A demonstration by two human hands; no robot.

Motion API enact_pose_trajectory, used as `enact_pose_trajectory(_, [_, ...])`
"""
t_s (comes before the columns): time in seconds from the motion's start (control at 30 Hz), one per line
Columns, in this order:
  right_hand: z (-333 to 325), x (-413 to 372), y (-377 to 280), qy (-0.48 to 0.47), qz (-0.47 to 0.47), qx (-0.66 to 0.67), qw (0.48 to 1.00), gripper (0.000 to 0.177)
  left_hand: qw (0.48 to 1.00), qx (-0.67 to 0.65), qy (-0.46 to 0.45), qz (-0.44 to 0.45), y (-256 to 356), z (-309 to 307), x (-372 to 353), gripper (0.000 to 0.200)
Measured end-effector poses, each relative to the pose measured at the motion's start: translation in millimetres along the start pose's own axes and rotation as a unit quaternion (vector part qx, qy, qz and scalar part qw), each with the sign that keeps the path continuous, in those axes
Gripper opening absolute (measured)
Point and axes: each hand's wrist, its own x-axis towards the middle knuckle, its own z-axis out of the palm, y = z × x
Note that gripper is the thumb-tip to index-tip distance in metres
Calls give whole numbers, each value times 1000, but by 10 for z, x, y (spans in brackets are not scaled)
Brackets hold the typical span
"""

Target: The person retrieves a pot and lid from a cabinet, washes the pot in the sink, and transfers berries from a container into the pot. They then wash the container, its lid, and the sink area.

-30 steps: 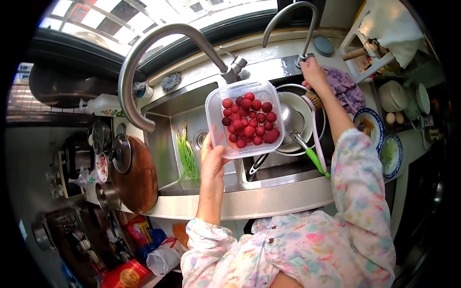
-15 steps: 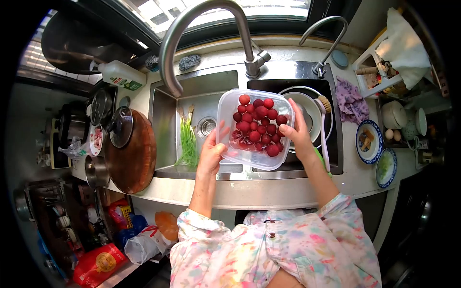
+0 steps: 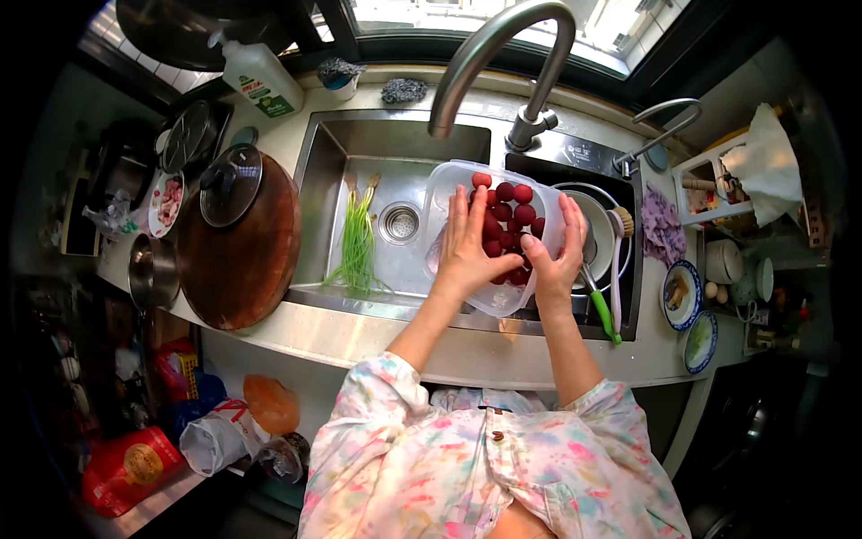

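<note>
A clear plastic container [image 3: 437, 193] of round dark red bayberries [image 3: 523, 213] rests over the divider between the two sink basins. My left hand [image 3: 473, 247] lies over the fruit with its fingers stretched out, hiding part of it. At the container's right side, my right hand [image 3: 558, 256] has its fingers along the outer wall and its thumb over the inside. Green scallions [image 3: 357, 242] lie in the left basin [image 3: 328, 166], beside the drain.
A large faucet [image 3: 539, 81] arches above the container. In the right basin stand a pot [image 3: 600, 216], a brush [image 3: 620, 234] and a green-handled tool [image 3: 602, 310]. A round wooden board [image 3: 238, 260] with a glass lid [image 3: 235, 184] sits left; patterned bowls [image 3: 682, 292] stand right.
My left hand has left the container's left edge and moved right, over the bayberries. My right hand stays at the right side. The camera view has turned and shifted.
</note>
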Motion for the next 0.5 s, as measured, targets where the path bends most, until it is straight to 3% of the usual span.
enact_pose_trajectory(0.03, [33,-8,-28,-4,-10,-11,1000,75,997,-83,3,-2,-123,-17,13,109])
enact_pose_trajectory(0.1, [101,-28,-74,-7,-29,-32,999,74,993,-116,3,-21,-243,7,11,113])
enact_pose_trajectory(0.5, [466,-67,-354,-57,-120,-128,983,75,989,-96,110,6,-546,246,-40,94])
